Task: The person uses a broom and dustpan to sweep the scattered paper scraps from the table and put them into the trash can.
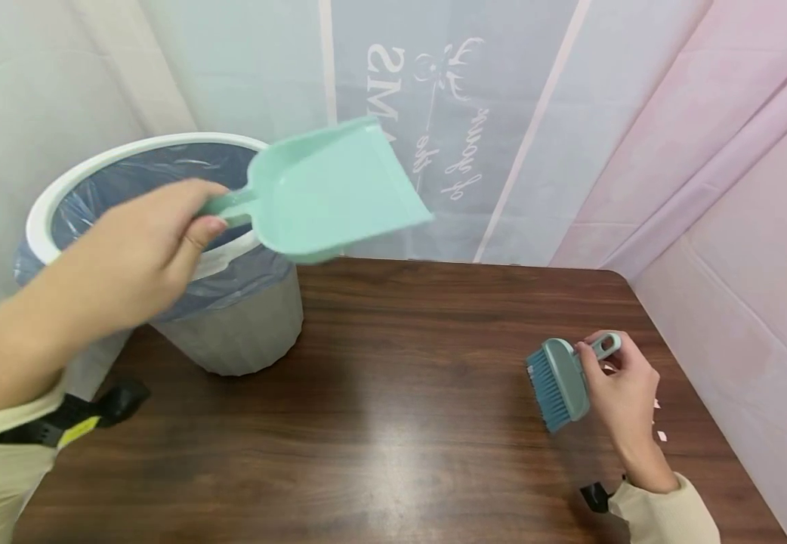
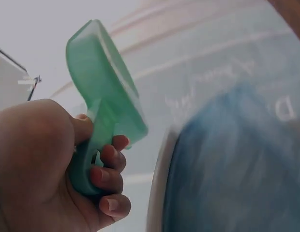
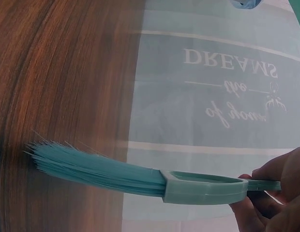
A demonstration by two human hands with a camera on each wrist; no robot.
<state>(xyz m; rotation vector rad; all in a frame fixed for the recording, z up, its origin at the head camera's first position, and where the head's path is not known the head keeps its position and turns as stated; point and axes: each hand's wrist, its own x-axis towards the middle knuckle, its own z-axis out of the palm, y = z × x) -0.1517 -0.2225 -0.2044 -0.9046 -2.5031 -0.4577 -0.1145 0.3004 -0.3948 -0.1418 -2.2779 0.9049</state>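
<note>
My left hand (image 1: 152, 249) grips the short handle of a mint-green dustpan (image 1: 339, 189), raised beside and partly over the rim of a bin (image 1: 251, 325). In the left wrist view the fingers curl round the dustpan's handle (image 2: 87, 164), and the pan tilts upward. Its visible face carries nothing in the head view. On the right side of the table, my right hand (image 1: 621, 385) pinches the handle of a small green brush (image 1: 566, 378) with blue bristles. The right wrist view shows the bristles (image 3: 92, 166) pointing toward the table, close over the wood.
A bluish plastic liner (image 1: 237, 162) lines the bin, folded over its white rim. Small white scraps (image 1: 662, 436) lie on the dark wooden table (image 1: 393, 378) by the right hand. Curtains (image 1: 448, 113) with printed lettering hang behind, and a pale wall covering borders the right edge.
</note>
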